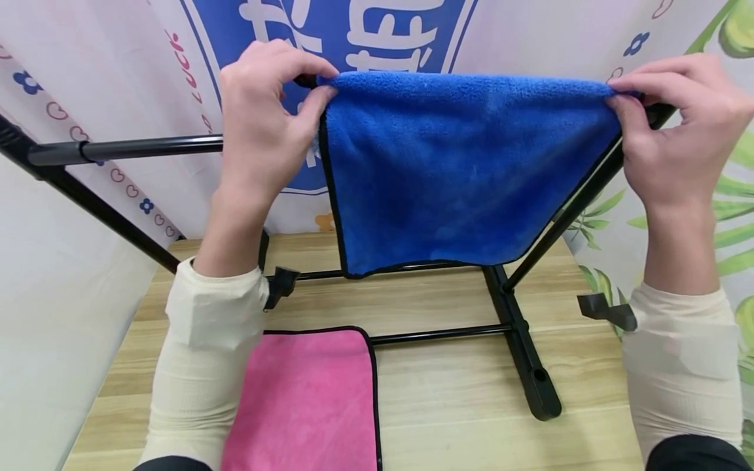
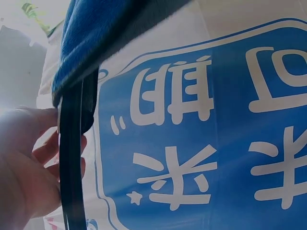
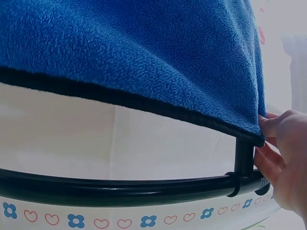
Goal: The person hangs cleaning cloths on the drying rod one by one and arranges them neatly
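Observation:
A blue plush towel (image 1: pixel 465 163) with black edging hangs over the top bar of a black metal rack (image 1: pixel 153 146). At its upper left edge my left hand (image 1: pixel 259 118) pinches the fabric between thumb and fingers. My right hand (image 1: pixel 683 131) pinches the upper right edge, close to the rack's corner. In the left wrist view, the left hand (image 2: pixel 29 158) is beside the black bar, under the towel's edge (image 2: pixel 91 52). In the right wrist view, the right hand (image 3: pixel 285 153) holds the towel (image 3: pixel 168 62) where it meets the bar.
A pink towel (image 1: pixel 312 399) with black edging lies on the wood-patterned surface (image 1: pixel 448 392), below my left forearm. The rack's black foot (image 1: pixel 524 353) and lower crossbars stand there too. Behind hangs a printed curtain (image 1: pixel 506 39) with a blue panel; a leaf-patterned covering (image 1: pixel 733 216) is at right.

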Demonstrator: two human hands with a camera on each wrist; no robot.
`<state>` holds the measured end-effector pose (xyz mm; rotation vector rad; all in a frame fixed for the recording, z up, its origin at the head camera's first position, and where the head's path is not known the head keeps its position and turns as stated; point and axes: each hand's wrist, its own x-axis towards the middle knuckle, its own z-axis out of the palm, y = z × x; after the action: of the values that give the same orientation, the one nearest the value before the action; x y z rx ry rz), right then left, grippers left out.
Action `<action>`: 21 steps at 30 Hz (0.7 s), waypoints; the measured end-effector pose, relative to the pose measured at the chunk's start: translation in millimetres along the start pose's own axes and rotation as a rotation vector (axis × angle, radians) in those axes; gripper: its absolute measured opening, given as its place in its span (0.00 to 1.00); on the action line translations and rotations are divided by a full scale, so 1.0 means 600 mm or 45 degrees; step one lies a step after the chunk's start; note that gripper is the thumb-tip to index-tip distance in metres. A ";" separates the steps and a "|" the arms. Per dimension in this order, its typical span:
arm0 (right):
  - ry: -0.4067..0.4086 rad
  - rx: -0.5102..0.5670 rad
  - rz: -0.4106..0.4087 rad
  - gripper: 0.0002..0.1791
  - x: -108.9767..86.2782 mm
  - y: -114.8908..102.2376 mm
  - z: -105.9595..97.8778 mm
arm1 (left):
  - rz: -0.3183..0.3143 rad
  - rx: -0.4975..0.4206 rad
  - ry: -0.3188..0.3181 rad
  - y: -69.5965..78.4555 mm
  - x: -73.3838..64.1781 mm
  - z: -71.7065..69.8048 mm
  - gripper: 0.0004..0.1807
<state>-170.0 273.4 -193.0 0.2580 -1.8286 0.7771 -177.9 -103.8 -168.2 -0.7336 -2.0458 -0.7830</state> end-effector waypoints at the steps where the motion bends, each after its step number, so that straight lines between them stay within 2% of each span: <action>1: 0.001 -0.002 0.003 0.12 0.000 0.000 0.000 | 0.000 0.004 0.013 0.001 0.000 0.001 0.13; 3: 0.000 0.002 0.007 0.13 0.000 0.000 -0.001 | -0.016 0.008 0.024 0.004 -0.001 0.002 0.12; 5: -0.007 0.005 0.003 0.13 0.000 0.000 -0.003 | -0.051 0.020 0.002 0.008 -0.001 0.001 0.12; 11: 0.018 -0.016 0.033 0.16 -0.005 0.001 -0.003 | -0.216 0.080 -0.161 0.015 -0.001 -0.006 0.13; 12: 0.036 -0.019 0.037 0.16 -0.006 0.001 -0.002 | -0.224 0.082 -0.161 0.015 -0.001 -0.007 0.13; 16: 0.061 -0.041 0.034 0.16 -0.008 0.002 -0.002 | -0.175 0.058 -0.122 0.011 -0.005 -0.006 0.13; 21: 0.018 -0.019 0.040 0.15 -0.009 0.001 -0.006 | -0.199 -0.032 -0.206 0.012 -0.007 -0.012 0.12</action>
<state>-165.5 275.2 -197.3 0.2144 -1.8284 0.7851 -167.2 -105.8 -166.3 -0.6760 -2.2637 -0.8625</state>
